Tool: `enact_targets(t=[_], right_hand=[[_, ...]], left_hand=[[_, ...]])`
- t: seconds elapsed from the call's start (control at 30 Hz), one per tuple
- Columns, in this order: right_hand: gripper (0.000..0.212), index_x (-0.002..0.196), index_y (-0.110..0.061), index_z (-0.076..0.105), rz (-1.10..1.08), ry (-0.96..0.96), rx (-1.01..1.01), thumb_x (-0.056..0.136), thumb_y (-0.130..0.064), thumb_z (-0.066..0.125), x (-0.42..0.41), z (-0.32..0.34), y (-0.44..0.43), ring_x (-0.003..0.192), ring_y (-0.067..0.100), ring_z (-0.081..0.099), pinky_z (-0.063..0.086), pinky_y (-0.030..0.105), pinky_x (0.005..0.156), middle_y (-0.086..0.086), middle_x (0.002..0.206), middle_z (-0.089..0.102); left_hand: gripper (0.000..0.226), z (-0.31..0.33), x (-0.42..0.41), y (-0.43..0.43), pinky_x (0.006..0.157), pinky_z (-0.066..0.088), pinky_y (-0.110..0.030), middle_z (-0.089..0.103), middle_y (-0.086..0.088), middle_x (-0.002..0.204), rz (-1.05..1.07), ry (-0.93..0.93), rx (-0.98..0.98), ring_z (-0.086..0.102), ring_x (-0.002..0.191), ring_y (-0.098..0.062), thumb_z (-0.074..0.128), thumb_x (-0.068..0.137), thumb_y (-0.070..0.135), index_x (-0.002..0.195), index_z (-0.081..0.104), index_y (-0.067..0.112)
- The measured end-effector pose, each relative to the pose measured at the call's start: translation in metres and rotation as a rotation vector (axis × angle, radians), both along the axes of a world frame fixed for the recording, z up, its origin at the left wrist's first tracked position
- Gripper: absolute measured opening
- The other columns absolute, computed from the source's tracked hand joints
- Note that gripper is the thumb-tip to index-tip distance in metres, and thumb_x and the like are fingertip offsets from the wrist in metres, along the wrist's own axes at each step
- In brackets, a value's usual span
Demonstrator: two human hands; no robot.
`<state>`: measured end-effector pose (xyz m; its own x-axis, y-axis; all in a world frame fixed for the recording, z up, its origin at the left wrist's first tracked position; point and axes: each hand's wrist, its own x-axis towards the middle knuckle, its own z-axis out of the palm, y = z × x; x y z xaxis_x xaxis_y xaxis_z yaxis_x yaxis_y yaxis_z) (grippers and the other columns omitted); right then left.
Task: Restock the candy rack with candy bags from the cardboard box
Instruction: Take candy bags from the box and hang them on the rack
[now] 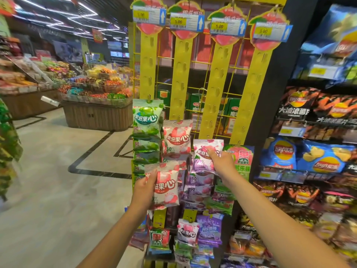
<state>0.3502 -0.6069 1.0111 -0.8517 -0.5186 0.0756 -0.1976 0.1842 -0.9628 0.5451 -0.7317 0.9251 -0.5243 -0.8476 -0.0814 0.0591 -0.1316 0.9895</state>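
The candy rack (215,89) is a yellow wire grid with several yellow hanging strips. Green bags (147,118) hang on the leftmost strip, red-and-white bags (176,139) on the second. My left hand (144,187) grips a red-and-white candy bag (167,185) held upright in front of the lower part of the second strip. My right hand (222,161) pinches a purple-and-pink candy bag (205,155) at the bottom of the third strip, above several similar purple bags. The cardboard box is not in view.
Shelves of chip bags (309,157) fill the right side. More candy bags (193,233) hang low under my hands. Wooden bulk-candy bins (96,113) stand across the tiled aisle floor (58,180) at left. Price tags (185,22) sit at the strip tops.
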Motion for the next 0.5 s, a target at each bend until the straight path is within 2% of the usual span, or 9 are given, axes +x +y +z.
enact_targets(t=[0.03, 0.07, 0.1, 0.13, 0.2, 0.27, 0.33, 0.43, 0.5], right_hand=[[0.081, 0.158, 0.002, 0.025, -0.001, 0.003, 0.009, 0.102, -0.049, 0.054, 0.0, -0.004, 0.0, 0.115, 0.033, 0.062, 0.043, 0.05, 0.107, 0.023, 0.117, 0.067], [0.082, 0.158, 0.002, 0.025, 0.0, -0.014, 0.016, 0.102, -0.05, 0.053, 0.0, -0.008, -0.001, 0.101, 0.03, 0.063, 0.044, 0.051, 0.106, 0.019, 0.096, 0.066], [0.083, 0.158, 0.002, 0.024, 0.002, -0.025, 0.028, 0.102, -0.051, 0.054, -0.001, -0.012, -0.001, 0.094, 0.029, 0.062, 0.045, 0.051, 0.105, 0.018, 0.088, 0.063], [0.084, 0.159, 0.001, 0.023, 0.001, -0.042, 0.037, 0.101, -0.052, 0.054, 0.001, -0.014, 0.0, 0.098, 0.031, 0.063, 0.045, 0.05, 0.104, 0.022, 0.095, 0.065], [0.083, 0.158, 0.0, 0.026, 0.016, -0.045, 0.05, 0.101, -0.053, 0.055, 0.005, -0.016, 0.0, 0.119, 0.035, 0.059, 0.044, 0.044, 0.102, 0.027, 0.126, 0.063], [0.093, 0.155, -0.004, 0.036, 0.018, -0.005, 0.031, 0.091, -0.067, 0.059, 0.002, -0.015, -0.001, 0.123, 0.034, 0.059, 0.044, 0.041, 0.101, 0.023, 0.133, 0.062], [0.106, 0.15, -0.009, 0.047, 0.01, 0.019, -0.025, 0.076, -0.084, 0.059, -0.007, -0.014, -0.005, 0.114, 0.027, 0.066, 0.049, 0.046, 0.104, 0.012, 0.12, 0.071], [0.089, 0.141, -0.017, 0.057, -0.023, -0.011, -0.078, 0.079, -0.081, 0.061, -0.022, -0.003, -0.011, 0.093, 0.021, 0.071, 0.054, 0.051, 0.099, 0.009, 0.094, 0.076], [0.09, 0.135, -0.015, 0.059, -0.011, -0.034, -0.07, 0.076, -0.083, 0.063, -0.031, 0.002, -0.015, 0.092, 0.025, 0.069, 0.054, 0.047, 0.096, 0.002, 0.077, 0.066]], left_hand=[[0.049, -0.001, 0.0, 0.0, 0.085, 0.063, -0.05, 0.08, -0.016, 0.087, -0.002, -0.002, 0.002, 0.079, 0.082, -0.035, 0.052, 0.105, 0.049, 0.098, 0.078, 0.008], [0.05, -0.002, 0.0, 0.001, 0.086, 0.062, -0.052, 0.08, -0.016, 0.087, -0.005, -0.005, 0.004, 0.079, 0.082, -0.035, 0.052, 0.105, 0.051, 0.099, 0.078, 0.008], [0.051, -0.004, 0.0, 0.001, 0.087, 0.062, -0.053, 0.08, -0.016, 0.088, -0.009, -0.008, 0.005, 0.079, 0.083, -0.035, 0.052, 0.104, 0.052, 0.1, 0.078, 0.008], [0.051, -0.005, 0.0, 0.002, 0.088, 0.062, -0.054, 0.08, -0.016, 0.088, -0.012, -0.011, 0.004, 0.079, 0.083, -0.035, 0.052, 0.104, 0.052, 0.1, 0.077, 0.008], [0.051, -0.007, 0.0, 0.003, 0.088, 0.062, -0.055, 0.08, -0.016, 0.088, -0.015, -0.016, -0.002, 0.079, 0.083, -0.036, 0.052, 0.104, 0.052, 0.1, 0.077, 0.007], [0.051, -0.006, 0.0, 0.003, 0.088, 0.062, -0.054, 0.08, -0.016, 0.087, -0.018, -0.018, -0.007, 0.079, 0.082, -0.035, 0.052, 0.104, 0.052, 0.1, 0.076, 0.008], [0.05, -0.005, 0.0, 0.003, 0.087, 0.062, -0.053, 0.08, -0.015, 0.087, -0.017, -0.015, -0.012, 0.08, 0.082, -0.034, 0.051, 0.105, 0.05, 0.1, 0.076, 0.007], [0.049, -0.005, -0.001, 0.004, 0.084, 0.063, -0.049, 0.081, -0.014, 0.086, -0.011, -0.02, -0.013, 0.08, 0.08, -0.032, 0.051, 0.105, 0.049, 0.101, 0.075, 0.007], [0.048, -0.006, -0.003, 0.005, 0.084, 0.063, -0.05, 0.081, -0.014, 0.086, -0.004, -0.026, -0.005, 0.08, 0.081, -0.032, 0.051, 0.105, 0.049, 0.1, 0.076, 0.008]])
